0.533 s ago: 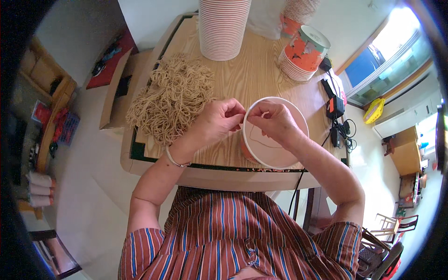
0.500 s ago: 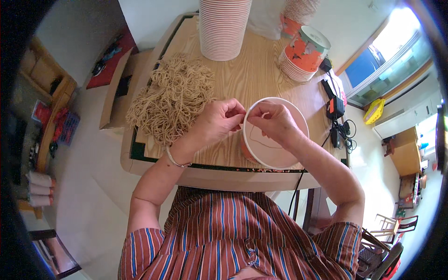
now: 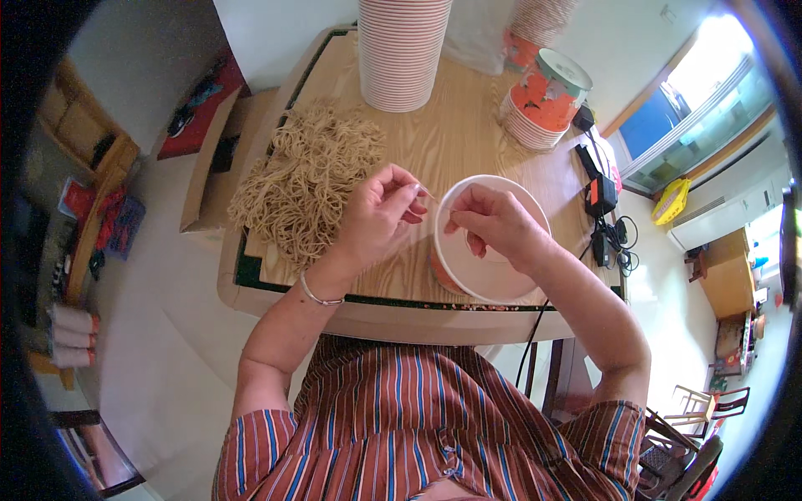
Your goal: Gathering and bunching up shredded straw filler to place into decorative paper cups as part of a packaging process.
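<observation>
Over at ten o'clock I see an open cardboard box point(image 3: 200, 188), with a red mat point(image 3: 199, 131) just beyond it, and a blue basket point(image 3: 126, 224) at nine. A bright window point(image 3: 720, 43) shines at two. Round towards three come a black power adapter point(image 3: 599, 197), a yellow bag point(image 3: 671, 202) and a brown cabinet point(image 3: 725, 269), while a light wooden chair point(image 3: 695, 407) stands at four

The window point(image 3: 721, 46) glares white above dark, curved edges.

apparently a home, from its household chairs point(image 3: 700, 469), wooden cabinet point(image 3: 725, 271) and bright window point(image 3: 720, 43)
</observation>
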{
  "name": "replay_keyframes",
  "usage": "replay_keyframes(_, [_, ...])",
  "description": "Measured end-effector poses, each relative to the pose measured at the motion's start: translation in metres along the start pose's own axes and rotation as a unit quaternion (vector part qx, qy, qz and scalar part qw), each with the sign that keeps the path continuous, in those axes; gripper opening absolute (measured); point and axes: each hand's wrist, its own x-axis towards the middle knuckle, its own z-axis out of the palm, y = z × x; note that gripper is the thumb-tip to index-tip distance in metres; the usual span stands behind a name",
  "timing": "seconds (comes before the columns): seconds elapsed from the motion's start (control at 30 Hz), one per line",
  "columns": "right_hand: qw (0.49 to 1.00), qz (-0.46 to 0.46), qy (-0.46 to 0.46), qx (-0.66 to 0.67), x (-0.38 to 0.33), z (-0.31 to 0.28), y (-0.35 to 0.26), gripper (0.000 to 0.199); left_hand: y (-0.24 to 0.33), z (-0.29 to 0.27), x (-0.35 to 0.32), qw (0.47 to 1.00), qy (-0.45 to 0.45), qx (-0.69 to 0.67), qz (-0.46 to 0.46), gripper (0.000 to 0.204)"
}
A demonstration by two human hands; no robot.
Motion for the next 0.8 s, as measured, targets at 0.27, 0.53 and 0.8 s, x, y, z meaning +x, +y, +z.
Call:
replay_keyframes(0.27, [0.999, 0.002, -0.012, -0.043, -0.003, -0.005, -0.001, 0.010, 0.003, 0.000, 0.001, 0.994, 0.019, -0.021, 0.103, 0.008])
replay_keyframes(0.53, [0.981, -0.118, 0.054, -0.143, 0.001, -0.004, 0.007, 0.015, 0.024, 0.010, 0.000, 0.967, -0.065, 0.147, 0.200, 0.005])
replay_keyframes(0.8, [0.957, -0.147, 0.095, -0.231, -0.007, 0.003, -0.006, 0.012, 0.026, 0.010, 0.009, 0.913, -0.109, 0.304, 0.249, 0.009])
